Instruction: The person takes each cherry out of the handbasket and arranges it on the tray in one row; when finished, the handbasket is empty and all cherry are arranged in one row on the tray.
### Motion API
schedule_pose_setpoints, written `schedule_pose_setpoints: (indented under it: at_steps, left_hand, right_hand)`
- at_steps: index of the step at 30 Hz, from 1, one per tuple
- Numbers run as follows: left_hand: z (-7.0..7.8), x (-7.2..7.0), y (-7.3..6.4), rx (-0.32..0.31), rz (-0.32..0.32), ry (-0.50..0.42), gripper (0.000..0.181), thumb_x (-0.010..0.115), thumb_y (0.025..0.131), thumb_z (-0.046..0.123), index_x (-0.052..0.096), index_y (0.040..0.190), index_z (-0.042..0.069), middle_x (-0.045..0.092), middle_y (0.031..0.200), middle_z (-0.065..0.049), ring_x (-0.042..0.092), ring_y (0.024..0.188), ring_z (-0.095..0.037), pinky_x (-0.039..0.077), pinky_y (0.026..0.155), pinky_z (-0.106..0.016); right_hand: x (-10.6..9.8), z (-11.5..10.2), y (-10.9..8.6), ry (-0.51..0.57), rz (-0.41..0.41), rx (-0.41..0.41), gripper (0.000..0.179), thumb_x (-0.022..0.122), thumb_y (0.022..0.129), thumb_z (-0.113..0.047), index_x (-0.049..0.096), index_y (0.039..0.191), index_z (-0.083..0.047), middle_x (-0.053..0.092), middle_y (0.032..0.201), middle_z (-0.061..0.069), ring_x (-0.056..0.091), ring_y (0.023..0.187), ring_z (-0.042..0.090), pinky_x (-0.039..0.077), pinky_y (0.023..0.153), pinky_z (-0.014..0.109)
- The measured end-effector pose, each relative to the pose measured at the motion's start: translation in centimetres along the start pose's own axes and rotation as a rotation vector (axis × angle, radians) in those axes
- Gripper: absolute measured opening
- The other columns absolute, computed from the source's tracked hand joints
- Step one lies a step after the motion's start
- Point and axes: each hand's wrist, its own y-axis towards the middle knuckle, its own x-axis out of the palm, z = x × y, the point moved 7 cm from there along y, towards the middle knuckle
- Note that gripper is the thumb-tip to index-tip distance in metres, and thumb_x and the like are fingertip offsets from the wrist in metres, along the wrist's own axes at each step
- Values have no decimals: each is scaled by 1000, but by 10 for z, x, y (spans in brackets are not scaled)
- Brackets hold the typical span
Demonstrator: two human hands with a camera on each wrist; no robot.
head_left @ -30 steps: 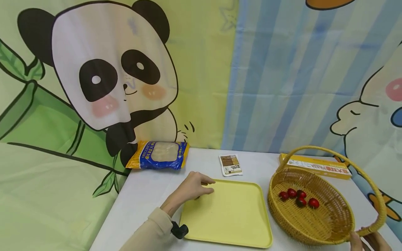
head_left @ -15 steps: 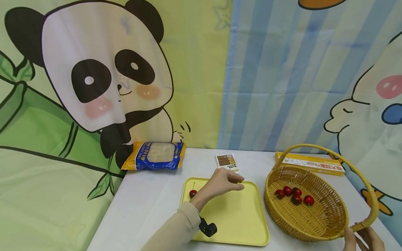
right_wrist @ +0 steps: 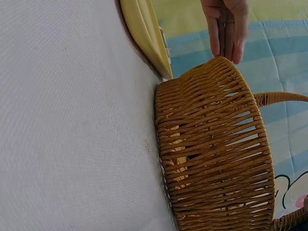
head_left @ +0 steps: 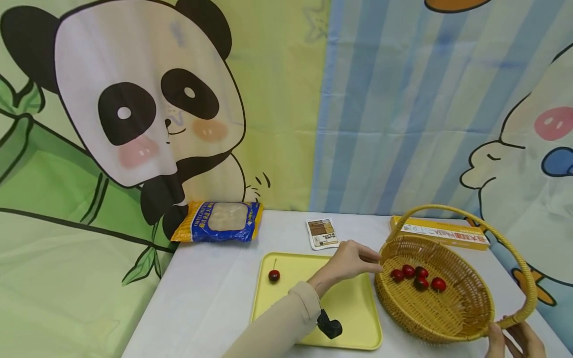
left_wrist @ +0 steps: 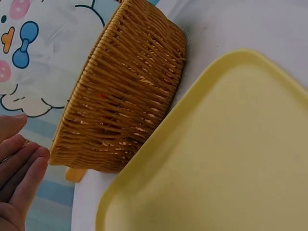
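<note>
My left hand [head_left: 351,261] is at the left rim of the brown wicker basket [head_left: 465,318], fingers held out and nothing between them. In the left wrist view its fingertips come right up to the basket's edge. My right hand [head_left: 519,340] grips the basket where the arched handle [head_left: 530,283] joins the near right rim; most of it is cut off by the frame. Several dark red cherries [head_left: 421,284] lie inside the basket. One cherry with a stem [head_left: 274,275] rests near the far left corner of the yellow tray [head_left: 304,263].
Along the back of the white table [head_left: 197,298] stand a blue and orange pasta bag [head_left: 226,222], a small sachet [head_left: 323,233] and a long yellow pasta box [head_left: 447,232] behind the basket. A cartoon-printed curtain [head_left: 277,99] hangs behind. The basket sits close to the tray's right side.
My left hand has moved right from above the tray's far left corner to the basket's left rim, uncovering the stemmed cherry. My right hand stays at the basket's handle.
</note>
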Motion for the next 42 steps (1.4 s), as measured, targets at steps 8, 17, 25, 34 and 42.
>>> schedule_pose_setpoints:
  at_steps: [8,17,25,34,42]
  left_hand:
    - [3,17,14,-9,2,17,25,84,91,22,82,115,20,81,108,6,69,86,4,57,76,-19]
    - [11,32,32,-8,-56,99,27,83,91,25,81,118,23,80,107,10,68,87,5,56,79,-18]
    - [16,44,48,18,-93,250,25,84,91,27,82,115,24,79,105,13,60,111,-3,54,92,-23]
    - [21,63,60,45,-161,383,22,82,92,22,83,114,20,81,106,8,64,108,-6,55,88,-21]
    - [24,69,66,68,-191,481,26,81,93,17,82,118,17,80,114,6,69,96,0,52,97,-20]
  right_hand:
    - [-2,-17,-5,15,51,-3,52,58,107,-30,46,157,-25,52,155,10,47,147,12,40,117,21]
    - [-4,-28,-6,-3,80,-2,50,58,108,-22,48,156,-22,55,152,15,49,146,20,42,117,24]
    - [-6,-38,-8,-35,38,-9,52,56,108,-16,46,158,-19,51,157,13,49,147,26,42,117,23]
    - [-10,-43,-10,-84,5,-3,54,59,107,-20,45,158,-23,52,157,10,49,147,23,43,116,25]
    - [-12,-45,-11,-111,17,-19,54,60,106,-23,45,159,-23,54,155,11,51,146,24,44,114,22]
